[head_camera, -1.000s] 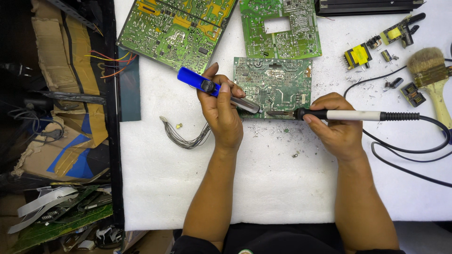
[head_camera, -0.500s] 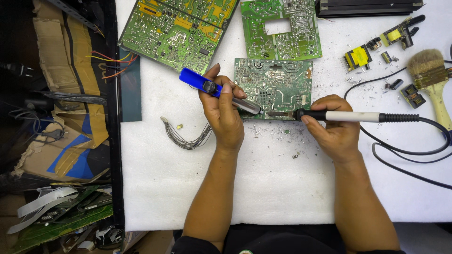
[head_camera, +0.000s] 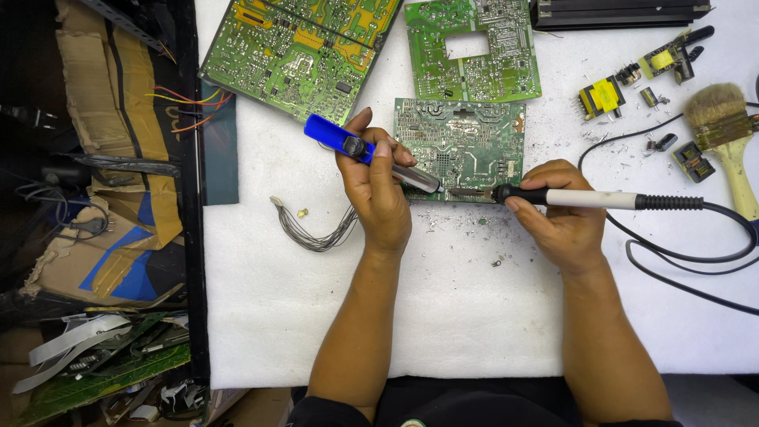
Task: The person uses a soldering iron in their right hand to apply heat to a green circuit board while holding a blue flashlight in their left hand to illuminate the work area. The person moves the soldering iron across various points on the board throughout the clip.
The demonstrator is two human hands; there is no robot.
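My left hand (head_camera: pixel 379 190) grips a blue desoldering pump (head_camera: pixel 360 150), whose silver nozzle points down-right to the lower edge of a small green circuit board (head_camera: pixel 462 142). My right hand (head_camera: pixel 557 217) holds a soldering iron (head_camera: pixel 589 198) by its black and white handle. The iron's tip touches the same lower edge of the board, just right of the pump's nozzle. The board lies solder side up on a white foam mat (head_camera: pixel 474 316).
Two larger green circuit boards (head_camera: pixel 304 47) (head_camera: pixel 474 51) lie at the back. Yellow transformers (head_camera: pixel 605 96) and small parts sit at back right beside a brush (head_camera: pixel 723 126). The iron's black cable (head_camera: pixel 688 261) loops at right. A wire bundle (head_camera: pixel 312 229) lies left of my left wrist. Cardboard and scrap fill the left.
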